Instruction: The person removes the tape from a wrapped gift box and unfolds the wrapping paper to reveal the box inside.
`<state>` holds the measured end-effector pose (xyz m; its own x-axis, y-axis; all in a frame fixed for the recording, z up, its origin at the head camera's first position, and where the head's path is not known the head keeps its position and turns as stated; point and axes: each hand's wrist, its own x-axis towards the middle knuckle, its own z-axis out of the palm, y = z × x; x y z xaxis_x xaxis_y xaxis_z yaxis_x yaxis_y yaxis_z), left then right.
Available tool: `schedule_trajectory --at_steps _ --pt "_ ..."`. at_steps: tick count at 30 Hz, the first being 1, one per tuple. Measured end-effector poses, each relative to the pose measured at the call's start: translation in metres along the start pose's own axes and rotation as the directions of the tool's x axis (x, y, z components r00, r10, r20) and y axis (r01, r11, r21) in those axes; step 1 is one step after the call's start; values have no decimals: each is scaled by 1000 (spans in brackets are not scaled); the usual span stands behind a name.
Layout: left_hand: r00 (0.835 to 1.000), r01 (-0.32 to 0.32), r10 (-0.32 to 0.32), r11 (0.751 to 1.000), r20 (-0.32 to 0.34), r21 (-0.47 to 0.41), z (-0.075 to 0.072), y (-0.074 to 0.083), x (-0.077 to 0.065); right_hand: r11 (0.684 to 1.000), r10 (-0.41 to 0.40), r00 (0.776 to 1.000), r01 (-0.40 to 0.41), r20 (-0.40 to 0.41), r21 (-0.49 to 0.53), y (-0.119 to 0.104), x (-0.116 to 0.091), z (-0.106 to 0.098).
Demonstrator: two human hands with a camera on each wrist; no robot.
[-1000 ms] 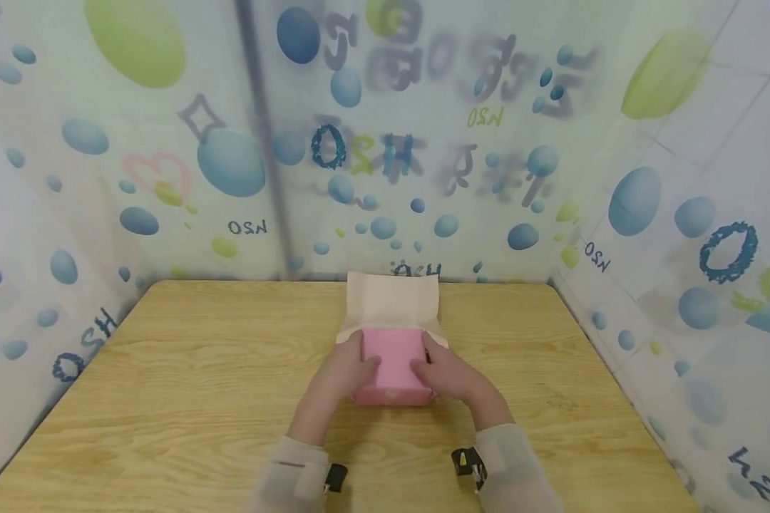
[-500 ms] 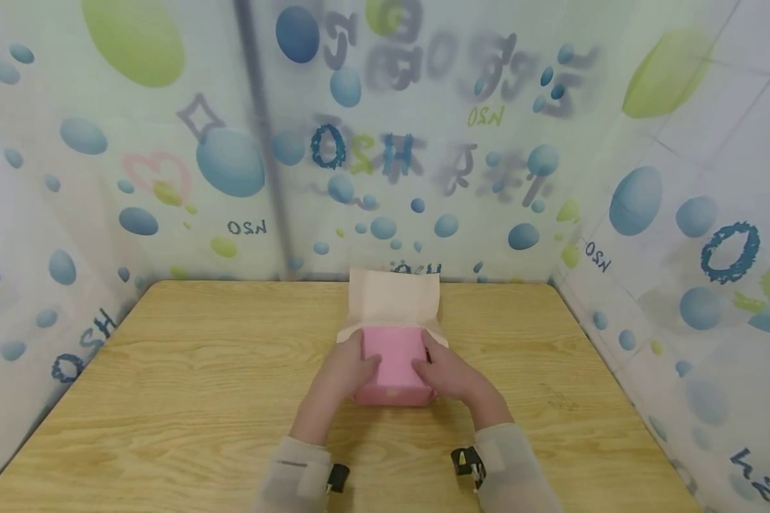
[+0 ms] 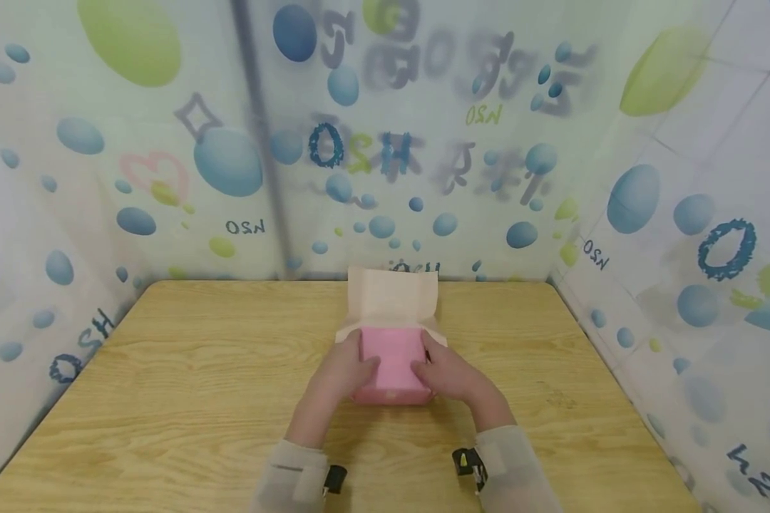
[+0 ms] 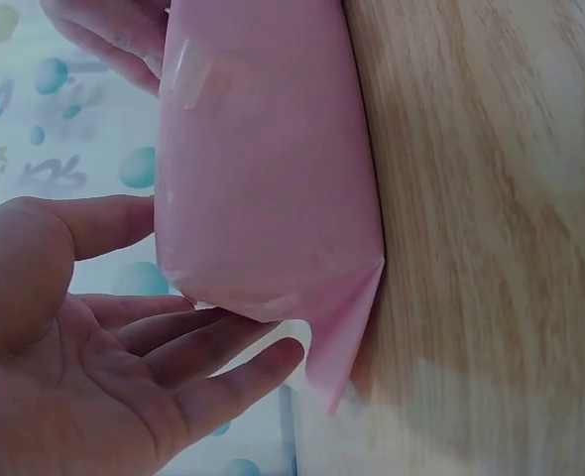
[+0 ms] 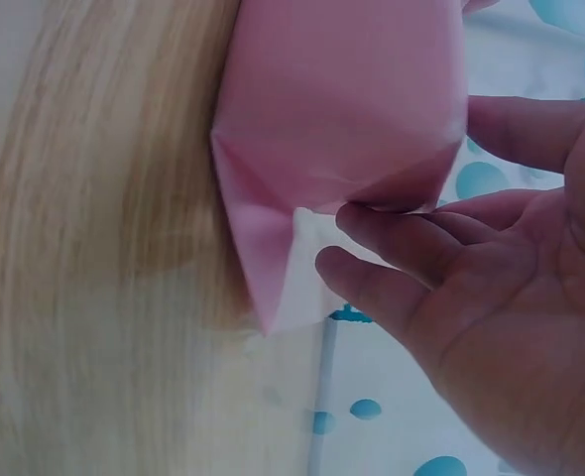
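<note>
A box wrapped in pink paper (image 3: pixel 393 360) lies on the wooden table, its long side facing the person. My left hand (image 3: pixel 349 368) holds its left end, thumb on the top edge and fingers against the end. At the opposite end my right hand (image 3: pixel 450 370) grips it the same way. Behind the box, the pale inner side of the wrapping paper (image 3: pixel 393 296) stands up toward the wall. Pointed paper folds stick out at both ends, one pink fold (image 4: pixel 340 342) in the left wrist view and another pink fold (image 5: pixel 258 238) in the right wrist view. A strip of clear tape (image 4: pixel 198 74) shows on the front.
The wooden table (image 3: pixel 199 370) extends to both sides of the box. A patterned curtain wall (image 3: pixel 385 192) closes off the back, with similar walls left and right. Small black devices, one a black clip (image 3: pixel 336 479), sit at both wrists by the pale sleeves.
The upright paper behind the box has risen very slightly. Both hands keep their hold on the box in the same place.
</note>
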<state>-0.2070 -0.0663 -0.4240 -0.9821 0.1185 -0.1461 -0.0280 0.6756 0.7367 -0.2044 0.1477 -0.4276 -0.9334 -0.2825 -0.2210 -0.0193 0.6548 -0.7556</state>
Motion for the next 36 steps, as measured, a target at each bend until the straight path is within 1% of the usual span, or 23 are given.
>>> schedule_trajectory --at_steps 3,6,8,10,12,15,17,19,21,22,24,26,27,29,31,33,34,35,36 --pt "1000 -3 3 1000 -10 7 -1 3 -2 1000 9 1000 -9 -8 -10 -3 -3 -2" --pt "1000 10 -10 1000 -16 23 -4 5 -3 1000 12 1000 -12 -20 -2 -7 -6 -6" --pt "1000 15 -14 999 -20 35 -6 7 -4 1000 8 1000 -8 -30 12 -9 -8 -8" --pt "1000 6 -4 998 -30 62 -9 8 -5 1000 -8 999 9 -39 16 -10 -10 -10" --pt "999 -20 24 995 -38 100 -13 9 -8 1000 -26 998 25 -52 -10 -11 -13 -12" --pt "996 -68 76 986 -49 154 -18 11 -14 996 -56 996 50 -71 -78 -12 -19 -15" --pt "991 -115 126 975 -49 191 -23 12 -20 990 -75 994 64 -82 -129 -13 -23 -18" --pt "984 -166 177 962 -31 216 -28 12 -27 984 -97 992 83 -84 -159 -13 -29 -21" --pt "974 -220 226 948 2 231 -34 13 -33 979 -107 991 91 -77 -180 -14 -35 -25" --pt "968 -250 251 940 26 232 -37 13 -36 979 -107 992 93 -70 -182 -15 -38 -27" --pt "957 -288 275 933 89 214 -43 14 -43 977 -118 992 108 -43 -186 -16 -45 -32" --pt "946 -309 283 934 157 181 -51 14 -52 975 -125 992 125 11 -184 -18 -53 -37" --pt "938 -319 285 933 199 167 -54 14 -57 973 -131 990 138 46 -183 -20 -57 -39" --pt "910 -354 303 923 283 152 -59 12 -66 972 -130 984 150 119 -179 -22 -64 -41" --pt "867 -415 340 897 364 151 -61 9 -75 971 -102 976 140 194 -193 -24 -73 -41" --pt "827 -471 363 864 429 177 -60 5 -82 962 -61 968 122 245 -243 -24 -79 -36" --pt "811 -502 375 841 449 204 -57 2 -84 949 -51 965 127 258 -288 -23 -82 -33" --pt "805 -513 368 826 465 233 -55 -2 -87 930 -36 964 129 265 -344 -22 -84 -28" --pt "806 -513 351 815 477 268 -52 -5 -89 902 -25 965 135 261 -411 -20 -86 -23"
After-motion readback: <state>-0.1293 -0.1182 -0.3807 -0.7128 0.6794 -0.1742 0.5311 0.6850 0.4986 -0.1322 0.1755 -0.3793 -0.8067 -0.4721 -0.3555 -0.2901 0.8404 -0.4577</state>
